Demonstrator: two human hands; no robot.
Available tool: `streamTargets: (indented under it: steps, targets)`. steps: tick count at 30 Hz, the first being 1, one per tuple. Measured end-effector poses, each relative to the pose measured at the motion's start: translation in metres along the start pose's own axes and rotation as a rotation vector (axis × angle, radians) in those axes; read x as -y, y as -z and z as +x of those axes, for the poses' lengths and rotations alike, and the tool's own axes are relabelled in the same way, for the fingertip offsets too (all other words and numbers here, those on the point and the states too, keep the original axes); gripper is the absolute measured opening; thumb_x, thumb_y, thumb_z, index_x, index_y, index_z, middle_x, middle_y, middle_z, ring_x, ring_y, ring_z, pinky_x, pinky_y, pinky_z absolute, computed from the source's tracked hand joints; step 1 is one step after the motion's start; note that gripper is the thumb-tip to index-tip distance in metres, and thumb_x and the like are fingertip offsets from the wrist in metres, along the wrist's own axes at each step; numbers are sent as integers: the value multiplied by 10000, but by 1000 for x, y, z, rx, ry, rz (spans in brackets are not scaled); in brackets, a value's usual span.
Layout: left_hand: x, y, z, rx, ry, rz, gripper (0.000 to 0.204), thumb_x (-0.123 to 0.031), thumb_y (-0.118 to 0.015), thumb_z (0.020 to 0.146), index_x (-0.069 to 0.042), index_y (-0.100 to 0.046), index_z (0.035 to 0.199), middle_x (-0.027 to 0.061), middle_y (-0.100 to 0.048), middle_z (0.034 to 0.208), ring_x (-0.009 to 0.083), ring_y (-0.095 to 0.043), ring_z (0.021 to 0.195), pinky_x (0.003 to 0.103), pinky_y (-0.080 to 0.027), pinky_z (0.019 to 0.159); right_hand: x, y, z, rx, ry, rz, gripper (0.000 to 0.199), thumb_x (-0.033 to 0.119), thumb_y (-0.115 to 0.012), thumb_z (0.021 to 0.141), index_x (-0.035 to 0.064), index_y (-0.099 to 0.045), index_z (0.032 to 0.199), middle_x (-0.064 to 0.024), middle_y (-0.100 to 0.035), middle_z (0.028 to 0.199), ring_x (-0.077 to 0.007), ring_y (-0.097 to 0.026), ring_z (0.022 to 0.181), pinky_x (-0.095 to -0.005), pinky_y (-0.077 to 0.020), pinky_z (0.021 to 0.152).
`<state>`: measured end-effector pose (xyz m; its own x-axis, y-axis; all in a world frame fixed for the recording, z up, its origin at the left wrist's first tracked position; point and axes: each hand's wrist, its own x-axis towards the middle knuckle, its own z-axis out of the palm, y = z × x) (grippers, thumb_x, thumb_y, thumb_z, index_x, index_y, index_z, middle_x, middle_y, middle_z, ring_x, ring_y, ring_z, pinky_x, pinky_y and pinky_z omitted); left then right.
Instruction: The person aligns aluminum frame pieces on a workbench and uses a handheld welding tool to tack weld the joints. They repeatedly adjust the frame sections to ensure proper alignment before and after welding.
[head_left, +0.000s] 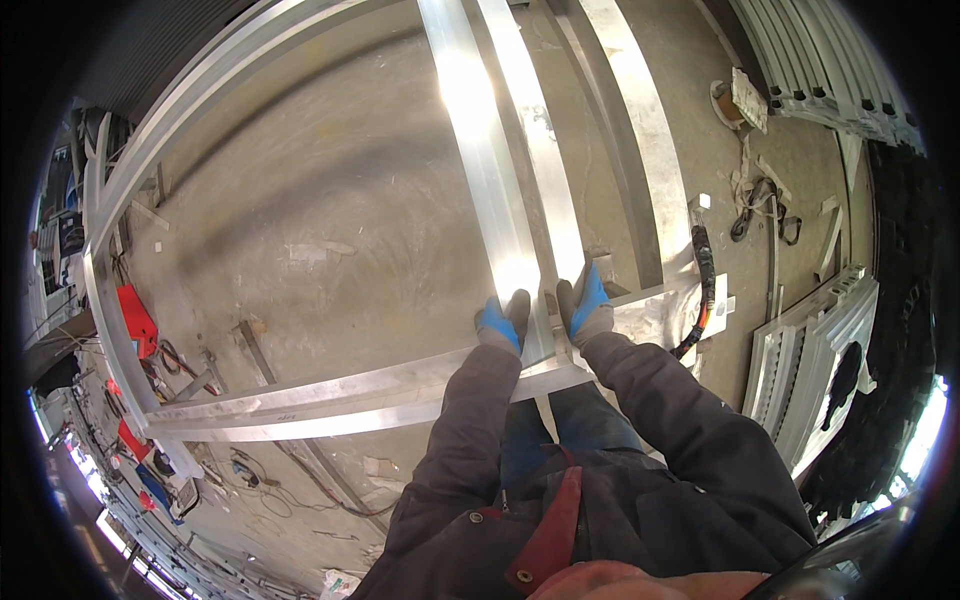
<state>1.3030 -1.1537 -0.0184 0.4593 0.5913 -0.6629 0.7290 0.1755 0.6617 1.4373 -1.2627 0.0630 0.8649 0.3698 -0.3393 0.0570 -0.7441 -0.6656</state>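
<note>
My left hand [503, 322], in a grey and blue work glove, is closed at the near end of a shiny metal beam [490, 190], with its thumb on top. My right hand [586, 306], gloved the same way, closes around the near end of a second, narrower metal beam [540, 150] running alongside. Both beams stretch away from me, a narrow gap between them. Their near ends meet the crosswise near rail [330, 400] of a large metal frame. The fingers' undersides are hidden.
Another wide beam [640, 110] lies to the right. A black-sleeved cable [704, 285] bends over the frame's right corner. Stacked metal profiles [810, 350] stand at right, more [825, 60] at far right. Red parts [137, 320] and cables lie on the floor at left.
</note>
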Motion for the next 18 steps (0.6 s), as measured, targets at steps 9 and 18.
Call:
streamTargets:
  steps: [9, 18]
  targets:
    - [16, -25, 18, -54, 273, -708, 644, -569, -720, 966, 44, -620, 1136, 205, -653, 1071, 281, -624, 974, 432, -531, 871, 10, 4, 1, 37, -76, -10, 767, 327, -635, 983, -8, -335, 1604, -306, -575, 1446, -452, -585, 1328, -470, -474, 1100]
    - [-8, -9, 2, -5, 64, -101, 656, -545, -765, 943, 74, -602, 1083, 217, -624, 1089, 258, -588, 982, 425, -524, 866, -1, 1, 1, 38, -17, -32, 802, 412, -619, 1012, 0, -301, 1622, -330, -543, 1478, -470, -562, 1356, -475, -472, 1109]
